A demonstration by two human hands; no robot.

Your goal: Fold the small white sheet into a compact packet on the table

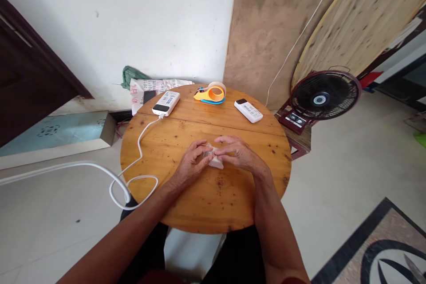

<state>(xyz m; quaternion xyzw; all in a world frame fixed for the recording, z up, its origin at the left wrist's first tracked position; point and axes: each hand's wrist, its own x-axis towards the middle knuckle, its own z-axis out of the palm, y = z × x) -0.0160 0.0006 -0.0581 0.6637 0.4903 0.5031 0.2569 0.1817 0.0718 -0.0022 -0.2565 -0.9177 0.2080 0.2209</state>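
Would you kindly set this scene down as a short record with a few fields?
surface: round wooden table
left hand: left hand grips one end of a small clear plastic packet
right hand: right hand pinches the packet's other end
far left on table: white power bank with a white cable plugged in, running off the near edge
far middle: orange tape dispenser
far right: second white power bank, no cable
beside table: dark floor fan
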